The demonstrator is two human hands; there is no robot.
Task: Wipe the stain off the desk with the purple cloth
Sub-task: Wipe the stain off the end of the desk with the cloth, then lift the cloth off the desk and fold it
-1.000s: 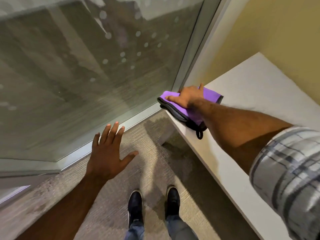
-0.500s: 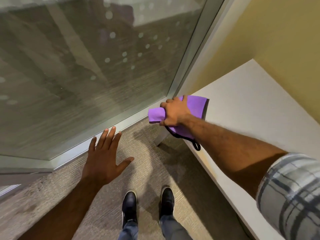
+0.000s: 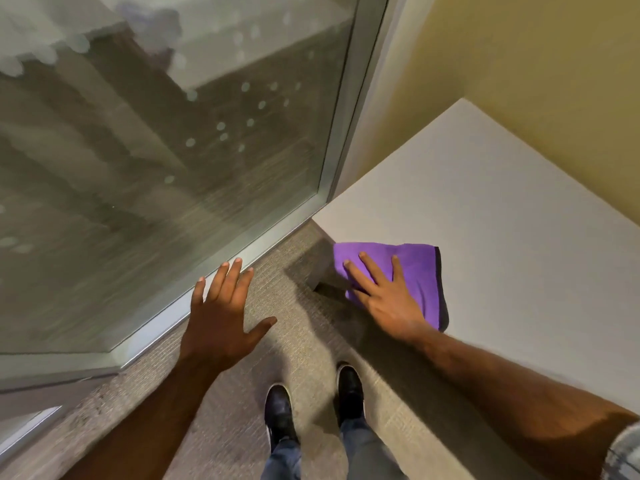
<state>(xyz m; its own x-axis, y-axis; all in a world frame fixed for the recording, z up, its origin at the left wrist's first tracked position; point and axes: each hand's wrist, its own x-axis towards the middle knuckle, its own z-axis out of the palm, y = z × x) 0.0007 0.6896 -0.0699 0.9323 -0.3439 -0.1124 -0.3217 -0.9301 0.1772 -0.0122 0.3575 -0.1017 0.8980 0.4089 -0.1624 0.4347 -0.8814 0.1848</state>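
Observation:
The purple cloth [image 3: 420,268], dark-edged on its right side, lies on the white desk [image 3: 502,209] at the front left corner, partly overhanging the edge. My right hand [image 3: 386,299] presses flat on it with the fingers spread; the thumb is hidden at the desk's edge. My left hand [image 3: 221,317] hovers open above the carpet, left of the desk, touching nothing. No stain shows on the bare desk surface.
A frosted glass wall [image 3: 156,168] with a metal frame [image 3: 353,126] rises to the left of the desk. A yellow wall [image 3: 536,64] runs behind the desk. My two dark shoes [image 3: 280,414] stand on the beige carpet [image 3: 304,341] below.
My right hand was gripping the bunched cloth at the desk corner; now it lies flat on the spread cloth, nearer to me along the edge. The left hand stays open.

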